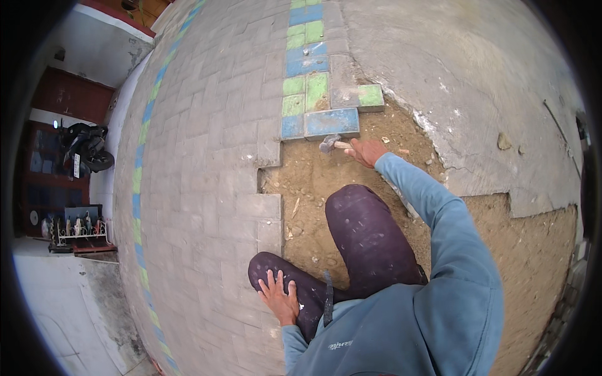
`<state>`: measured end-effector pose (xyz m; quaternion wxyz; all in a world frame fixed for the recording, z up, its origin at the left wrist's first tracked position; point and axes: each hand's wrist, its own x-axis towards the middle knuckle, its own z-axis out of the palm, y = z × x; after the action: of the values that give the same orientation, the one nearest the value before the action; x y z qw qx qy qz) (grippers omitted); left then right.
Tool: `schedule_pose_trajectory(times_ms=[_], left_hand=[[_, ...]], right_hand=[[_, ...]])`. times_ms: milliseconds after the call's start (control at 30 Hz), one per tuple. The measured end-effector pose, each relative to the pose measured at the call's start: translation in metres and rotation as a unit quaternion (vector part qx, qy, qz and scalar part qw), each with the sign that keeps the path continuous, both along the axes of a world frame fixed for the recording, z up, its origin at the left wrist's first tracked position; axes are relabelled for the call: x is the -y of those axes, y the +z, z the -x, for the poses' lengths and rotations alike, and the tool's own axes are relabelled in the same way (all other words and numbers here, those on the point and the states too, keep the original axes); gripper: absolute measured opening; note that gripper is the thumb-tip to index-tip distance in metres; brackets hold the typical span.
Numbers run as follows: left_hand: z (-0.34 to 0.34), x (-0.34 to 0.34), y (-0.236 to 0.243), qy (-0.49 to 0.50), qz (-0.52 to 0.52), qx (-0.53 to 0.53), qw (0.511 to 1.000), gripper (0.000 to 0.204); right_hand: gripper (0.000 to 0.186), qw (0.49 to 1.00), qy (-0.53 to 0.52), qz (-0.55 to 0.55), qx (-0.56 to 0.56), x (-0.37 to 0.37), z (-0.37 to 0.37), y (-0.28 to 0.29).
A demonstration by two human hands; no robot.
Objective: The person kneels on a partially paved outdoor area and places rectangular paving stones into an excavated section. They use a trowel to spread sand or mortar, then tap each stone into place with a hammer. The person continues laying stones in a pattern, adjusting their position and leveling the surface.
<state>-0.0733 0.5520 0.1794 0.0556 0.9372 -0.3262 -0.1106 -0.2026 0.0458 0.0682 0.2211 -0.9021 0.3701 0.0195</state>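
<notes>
My right hand (367, 151) is closed round the wooden handle of a hammer (330, 143), whose metal head is just below the front edge of a blue paver (331, 120). Beside that paver lie a green paver (370, 96) and more painted pavers. Brown sand (295, 169) fills the unpaved gap under the hammer. My left hand (279, 297) rests on my left thigh with its fingers spread and holding nothing. I crouch with my knees over the sand and the grey pavers' edge.
Grey block paving (207, 156) with a painted border stretches to the left. A parked scooter (86, 147) and a small rack (81, 229) stand by a house doorway. Cracked concrete (470, 75) with loose stones (504, 141) borders the right, above more bare sand (520, 263).
</notes>
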Motion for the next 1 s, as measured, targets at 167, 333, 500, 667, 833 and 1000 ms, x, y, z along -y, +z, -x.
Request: schedule_pose_trajectory(times_ms=[167, 333, 500, 667, 833, 1000], left_hand=[[0.002, -0.003, 0.003, 0.009, 0.004, 0.002, 1.0, 0.052], [0.0, 0.006, -0.001, -0.007, -0.001, -0.003, 1.0, 0.052], [0.007, 0.008, -0.005, -0.002, 0.03, -0.012, 0.999, 0.052], [0.003, -0.005, 0.004, 0.012, 0.015, -0.005, 1.0, 0.051], [0.003, 0.002, -0.002, 0.002, 0.008, -0.001, 1.0, 0.05], [-0.001, -0.006, -0.008, -0.007, 0.035, 0.001, 0.999, 0.05]], right_hand=[[0.056, 0.971, -0.097, -0.129, 0.175, -0.004, -0.045, 0.03], [0.059, 0.973, -0.185, -0.096, 0.101, 0.041, -0.069, -0.012], [0.063, 0.976, -0.175, -0.086, 0.095, 0.069, -0.076, 0.006], [0.061, 0.97, -0.166, -0.08, 0.158, 0.025, -0.059, 0.014], [0.06, 0.979, -0.172, -0.07, 0.083, 0.05, -0.051, -0.02], [0.065, 0.969, -0.176, -0.117, 0.126, 0.058, -0.02, -0.01]])
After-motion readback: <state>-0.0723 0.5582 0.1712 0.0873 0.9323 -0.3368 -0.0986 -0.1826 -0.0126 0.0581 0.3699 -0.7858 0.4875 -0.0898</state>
